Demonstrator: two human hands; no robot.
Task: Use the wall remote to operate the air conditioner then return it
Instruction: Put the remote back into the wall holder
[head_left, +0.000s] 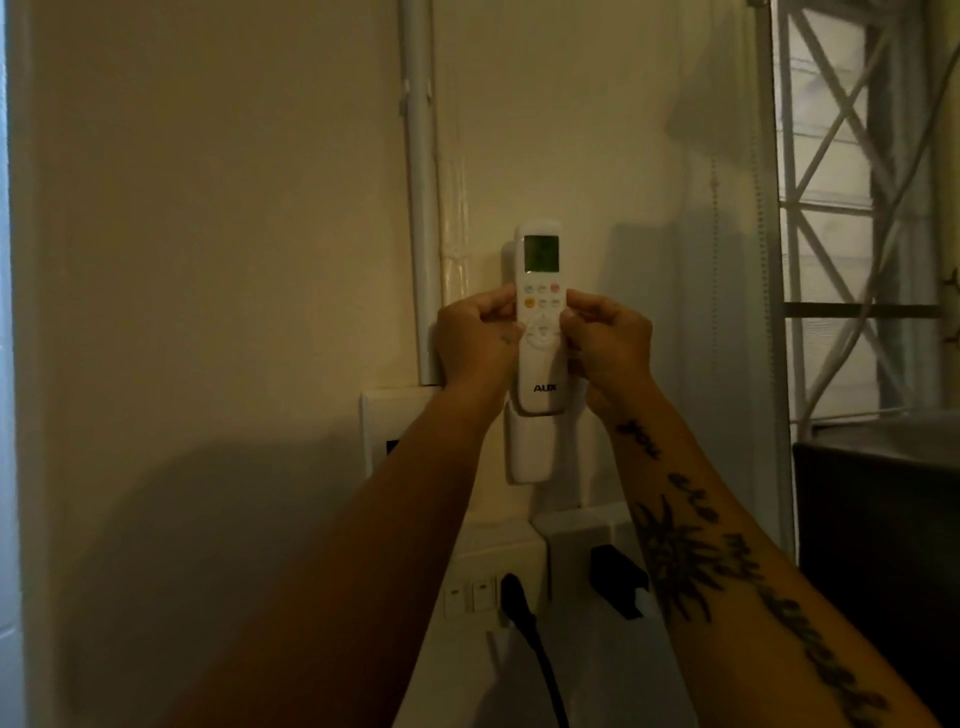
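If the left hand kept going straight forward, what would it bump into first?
Probably the wall just behind the remote. The left hand points at it, fingers on the remote's left edge. Depth is hard to judge.

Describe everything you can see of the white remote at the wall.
The remote is a slim white plastic bar, upright, with a greenish display on top, small coloured buttons and a pale oval pad below, and a dark logo near its base. Its bottom end sits in the white wall holder. The left hand and right hand pinch its sides.
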